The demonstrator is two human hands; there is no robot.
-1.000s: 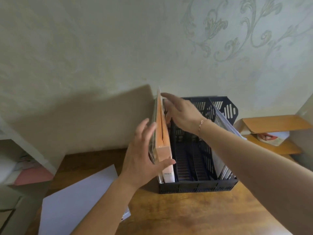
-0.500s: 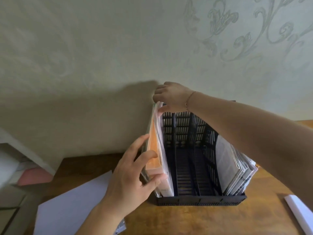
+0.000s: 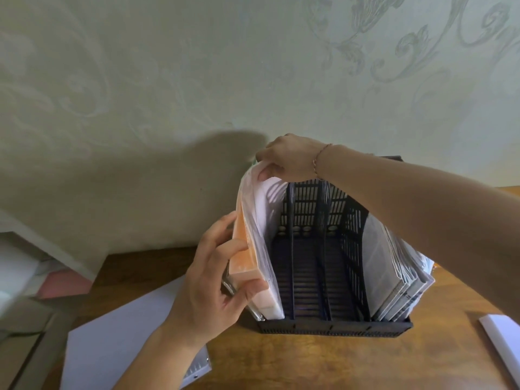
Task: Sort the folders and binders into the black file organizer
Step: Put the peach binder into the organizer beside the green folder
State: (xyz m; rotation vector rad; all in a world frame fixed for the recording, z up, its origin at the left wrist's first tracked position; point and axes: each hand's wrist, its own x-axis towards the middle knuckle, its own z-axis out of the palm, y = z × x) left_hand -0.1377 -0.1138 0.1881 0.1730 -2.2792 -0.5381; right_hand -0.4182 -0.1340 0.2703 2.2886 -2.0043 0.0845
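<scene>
The black file organizer (image 3: 334,325) stands on the wooden desk (image 3: 309,361) against the wall, orange folder (image 3: 244,249) in its leftmost slot, grey folders (image 3: 394,277) in its rightmost. A white binder (image 3: 118,353) lies near the desk's left edge. The left hand (image 3: 213,288) grips the orange folder's front edge; the right hand (image 3: 289,159) pinches its top back corner.

File organizer (image 3: 334,326) stands on the desk (image 3: 323,361), its back to the wall (image 3: 168,80). Folders (image 3: 250,249) occupy its 9 o'clock compartment, a second stack (image 3: 394,271) its 3 o'clock compartment. A binder (image 3: 112,353) lies at 8 o'clock of the organizer.
</scene>
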